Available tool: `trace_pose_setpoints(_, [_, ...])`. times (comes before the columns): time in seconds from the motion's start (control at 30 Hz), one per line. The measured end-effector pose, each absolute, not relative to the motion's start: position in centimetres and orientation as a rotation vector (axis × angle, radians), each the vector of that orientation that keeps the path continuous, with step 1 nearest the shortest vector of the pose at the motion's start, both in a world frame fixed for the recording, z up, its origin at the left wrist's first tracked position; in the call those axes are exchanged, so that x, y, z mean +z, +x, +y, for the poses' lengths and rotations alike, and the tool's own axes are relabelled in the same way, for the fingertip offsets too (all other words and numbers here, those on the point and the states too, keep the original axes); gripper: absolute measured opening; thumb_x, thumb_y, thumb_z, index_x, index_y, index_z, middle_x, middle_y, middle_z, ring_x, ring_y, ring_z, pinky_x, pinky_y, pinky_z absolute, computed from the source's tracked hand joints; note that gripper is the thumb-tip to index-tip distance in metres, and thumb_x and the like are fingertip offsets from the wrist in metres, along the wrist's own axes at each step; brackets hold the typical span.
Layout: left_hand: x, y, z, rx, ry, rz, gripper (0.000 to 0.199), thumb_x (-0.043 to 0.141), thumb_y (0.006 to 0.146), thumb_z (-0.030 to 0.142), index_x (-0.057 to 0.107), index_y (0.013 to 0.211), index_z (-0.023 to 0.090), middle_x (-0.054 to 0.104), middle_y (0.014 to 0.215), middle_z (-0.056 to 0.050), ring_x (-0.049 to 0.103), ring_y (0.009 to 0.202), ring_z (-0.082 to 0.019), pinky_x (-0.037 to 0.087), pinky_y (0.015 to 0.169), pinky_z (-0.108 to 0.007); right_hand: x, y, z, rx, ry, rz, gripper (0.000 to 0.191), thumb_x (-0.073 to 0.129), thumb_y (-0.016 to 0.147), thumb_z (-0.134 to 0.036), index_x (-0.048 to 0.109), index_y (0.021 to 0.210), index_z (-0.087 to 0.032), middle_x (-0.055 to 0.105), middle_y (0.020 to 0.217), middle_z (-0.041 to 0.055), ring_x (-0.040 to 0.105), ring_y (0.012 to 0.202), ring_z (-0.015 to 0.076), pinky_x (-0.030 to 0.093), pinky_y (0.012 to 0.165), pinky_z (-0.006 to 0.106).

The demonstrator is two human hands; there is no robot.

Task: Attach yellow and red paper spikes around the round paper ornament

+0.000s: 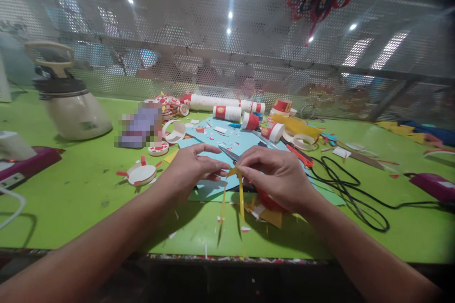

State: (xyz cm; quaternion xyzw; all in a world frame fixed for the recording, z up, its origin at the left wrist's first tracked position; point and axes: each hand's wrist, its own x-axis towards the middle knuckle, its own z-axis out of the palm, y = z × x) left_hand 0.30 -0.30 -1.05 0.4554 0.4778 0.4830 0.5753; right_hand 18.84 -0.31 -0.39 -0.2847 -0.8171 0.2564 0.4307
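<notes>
My right hand (pixel 273 175) pinches a narrow yellow paper strip (pixel 241 196) between thumb and fingers. The strip is folded over, and its two thin tails hang down above the green table. Close beside it, my left hand (pixel 199 165) is open with fingers apart, its fingertips at the strip's left side; whether they touch it I cannot tell. Behind the hands, scissors (pixel 228 153) show their blades, while their handles are hidden by my right hand. Light blue paper sheets (pixel 209 189) lie underneath, scattered with small paper scraps.
Red-and-white paper cups (pixel 227 113) lie farther back. On the left stand a beige kettle (pixel 76 111) and a cut cup base (pixel 141 173) with red tabs. An orange utility knife (pixel 300 155) and a black cable (pixel 341 184) lie right. A phone (pixel 140 125) leans at back left.
</notes>
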Motion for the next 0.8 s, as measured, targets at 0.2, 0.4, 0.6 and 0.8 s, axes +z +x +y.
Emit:
trace_pose_setpoints(0.2, [-1.3,0.1,-0.2,1.119,1.084,0.958,0.018,0.074,0.066,0.015,0.063,0.081,0.013,0.068,0.077,-0.006,0.065,0.068,-0.015,0.053,0.065,-0.029,0.0,19.4,-0.1,0.726,-0.677,-2.032,0.01,0.06,0.082,-0.018,0.067,0.075,-0.015,0.065,0.077,0.0061,0.06,0.071,0.0163,0.048,0.063,0.031])
trace_pose_setpoints(0.4, [-1.0,-0.3,-1.0,0.792,1.166,0.794,0.022,0.063,0.079,0.031,0.069,0.074,0.01,0.063,0.078,-0.008,0.058,0.073,-0.015,0.05,0.06,-0.025,0.2,19.3,-0.1,0.612,-0.587,-2.005,0.01,0.061,0.08,-0.012,0.067,0.075,-0.018,0.066,0.076,0.0048,0.061,0.075,0.0168,0.05,0.07,0.033])
trace_pose_setpoints(0.6, [-0.7,-0.5,-1.2,0.776,1.109,0.663,0.016,0.062,0.079,0.025,0.071,0.074,0.013,0.065,0.081,-0.007,0.058,0.079,-0.015,0.048,0.072,-0.025,0.3,19.5,-0.2,0.574,-0.564,-2.025,0.01,0.062,0.08,-0.012,0.068,0.077,-0.019,0.068,0.079,0.0053,0.063,0.077,0.0178,0.052,0.071,0.035])
trace_pose_setpoints(0.8, [-0.8,-0.4,-1.2,0.819,1.11,0.674,0.008,0.065,0.075,0.018,0.07,0.071,0.014,0.064,0.075,-0.005,0.059,0.076,-0.014,0.048,0.071,-0.025,0.4,19.5,-0.4,0.625,-0.572,-2.006,0.01,0.062,0.081,-0.013,0.068,0.078,-0.021,0.068,0.081,0.0047,0.063,0.078,0.0174,0.052,0.07,0.035])
